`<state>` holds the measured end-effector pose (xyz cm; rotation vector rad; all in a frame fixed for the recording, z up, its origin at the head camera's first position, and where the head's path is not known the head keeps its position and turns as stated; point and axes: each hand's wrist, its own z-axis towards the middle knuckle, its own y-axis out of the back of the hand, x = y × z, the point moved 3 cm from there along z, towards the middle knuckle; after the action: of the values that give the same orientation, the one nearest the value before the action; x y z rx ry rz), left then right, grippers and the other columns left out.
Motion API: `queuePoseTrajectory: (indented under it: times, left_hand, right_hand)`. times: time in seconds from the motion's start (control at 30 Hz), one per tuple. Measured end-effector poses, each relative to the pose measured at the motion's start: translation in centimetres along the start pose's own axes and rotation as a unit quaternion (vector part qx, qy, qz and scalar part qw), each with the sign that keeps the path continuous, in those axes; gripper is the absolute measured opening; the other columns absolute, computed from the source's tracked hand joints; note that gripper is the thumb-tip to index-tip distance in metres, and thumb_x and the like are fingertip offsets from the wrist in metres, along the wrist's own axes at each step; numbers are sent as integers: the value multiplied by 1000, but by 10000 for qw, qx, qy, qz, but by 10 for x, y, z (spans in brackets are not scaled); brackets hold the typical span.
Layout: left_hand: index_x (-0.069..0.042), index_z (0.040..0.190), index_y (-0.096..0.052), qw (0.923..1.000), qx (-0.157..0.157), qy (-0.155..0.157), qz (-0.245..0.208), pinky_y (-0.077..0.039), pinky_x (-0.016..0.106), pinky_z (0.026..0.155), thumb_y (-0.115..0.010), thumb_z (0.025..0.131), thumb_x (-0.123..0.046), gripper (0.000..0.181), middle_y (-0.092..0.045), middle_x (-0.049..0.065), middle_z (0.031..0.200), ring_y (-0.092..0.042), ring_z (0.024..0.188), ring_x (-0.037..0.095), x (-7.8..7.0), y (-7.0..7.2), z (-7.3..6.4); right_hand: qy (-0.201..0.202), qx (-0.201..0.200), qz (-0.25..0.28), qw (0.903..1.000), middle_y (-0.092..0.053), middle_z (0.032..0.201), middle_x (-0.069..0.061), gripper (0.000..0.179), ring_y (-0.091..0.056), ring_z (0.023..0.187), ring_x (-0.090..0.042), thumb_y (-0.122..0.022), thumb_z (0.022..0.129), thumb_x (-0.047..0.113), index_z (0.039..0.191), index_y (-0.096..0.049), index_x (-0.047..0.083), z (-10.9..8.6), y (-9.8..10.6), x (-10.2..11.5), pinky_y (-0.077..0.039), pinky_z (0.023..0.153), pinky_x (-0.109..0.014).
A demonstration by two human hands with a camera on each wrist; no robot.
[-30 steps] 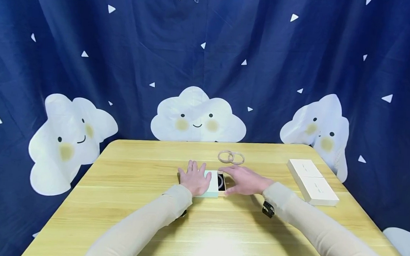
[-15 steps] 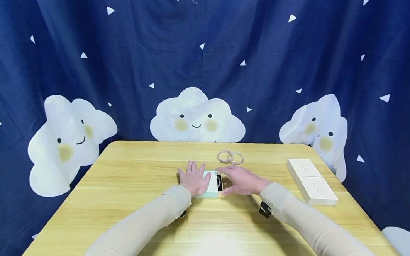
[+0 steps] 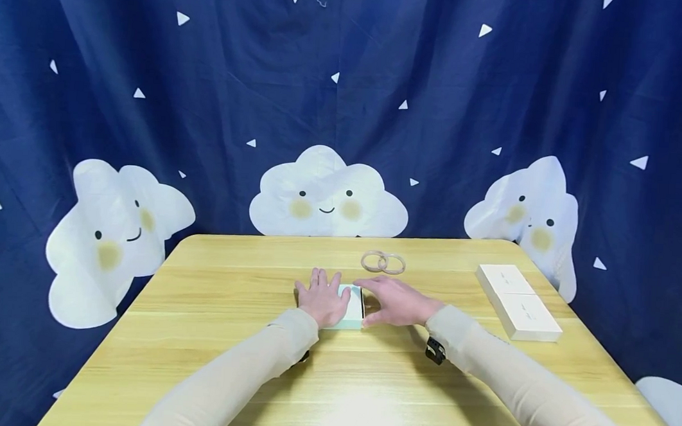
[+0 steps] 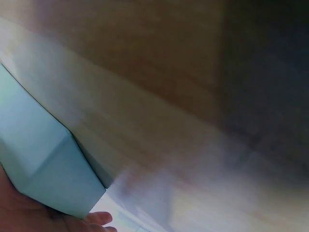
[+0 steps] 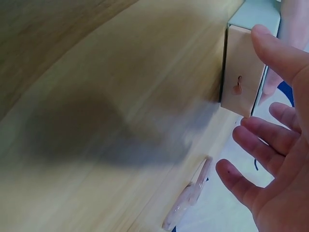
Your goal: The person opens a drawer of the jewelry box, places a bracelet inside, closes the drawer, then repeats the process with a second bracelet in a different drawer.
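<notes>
A mint-green sliding box (image 3: 348, 313) lies on the table, its tan drawer front (image 5: 244, 70) nearly flush with the sleeve in the right wrist view. A small pull tab (image 5: 237, 88) hangs on that front. My left hand (image 3: 321, 300) rests with fingers spread on the box's left part; in the left wrist view part of that hand appears below the mint sleeve (image 4: 46, 140). At the box's right end, my right hand (image 3: 397, 301) touches the drawer front with thumb and a fingertip at opposite edges, its other fingers loose. Whatever lies inside the drawer is hidden.
Two pale pink bangles (image 3: 383, 261) lie overlapping behind the box. Two white boxes (image 3: 516, 302) sit end to end at the table's right side. A navy curtain (image 3: 335, 110) with clouds hangs behind the wooden table (image 3: 227, 278).
My right hand has moved left and the drawer has slid into the mint sleeve, covering the ring-shaped item seen inside earlier. The left hand has stayed in place.
</notes>
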<state>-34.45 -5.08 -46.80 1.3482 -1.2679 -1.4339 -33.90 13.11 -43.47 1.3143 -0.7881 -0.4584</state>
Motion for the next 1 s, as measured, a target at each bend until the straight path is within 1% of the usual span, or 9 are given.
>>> queuePoseTrajectory:
  times: [0.2,0.33,0.5,0.73,0.9,1.0]
  left_hand:
    - [-22,160,-30,10000,-78,-12,17,-13,76,113,-16,104,-57,68,-21,23,165,-12,155,39,-1,1,0]
    - [-21,160,-30,10000,-64,-27,18,-13,77,113,-16,104,-57,68,-20,23,165,-11,155,40,-1,2,0]
    - [-21,160,-29,10000,-21,-21,24,-13,77,113,-16,104,-57,68,-20,23,165,-11,155,40,-2,1,-1]
    - [-21,161,-27,10000,39,2,74,-11,76,113,-14,104,-58,69,-18,23,166,-9,156,38,-2,-1,2]
    - [-22,161,-26,10000,61,29,70,-11,76,114,-14,104,-58,68,-17,22,166,-8,156,38,-2,-1,2]
    - [-22,161,-27,10000,36,30,82,-11,76,114,-14,104,-58,68,-18,22,166,-8,156,38,-1,-2,2]
  right_hand:
    - [41,-91,-67,9999,-55,149,-3,90,-51,136,-30,-83,77,53,152,-46,19,0,2,2,-44,109,-49]
    - [89,-153,-129,9998,-57,146,-4,90,-53,133,-30,-83,76,54,151,-47,19,1,2,2,-46,107,-50]
    - [120,-180,-177,9996,-58,145,-5,90,-54,133,-30,-84,76,53,150,-48,15,1,3,3,-46,107,-49]
    - [224,-47,125,9997,-70,123,-7,87,-58,124,-29,-85,79,43,150,-46,12,-3,6,9,-49,101,-49]
    - [291,-2,169,9994,-69,124,-6,83,-58,123,-29,-83,82,37,151,-45,12,-5,7,11,-48,102,-49]
    - [331,-29,164,9993,-69,123,-7,77,-60,120,-29,-82,85,31,151,-45,13,-4,7,11,-49,100,-49]
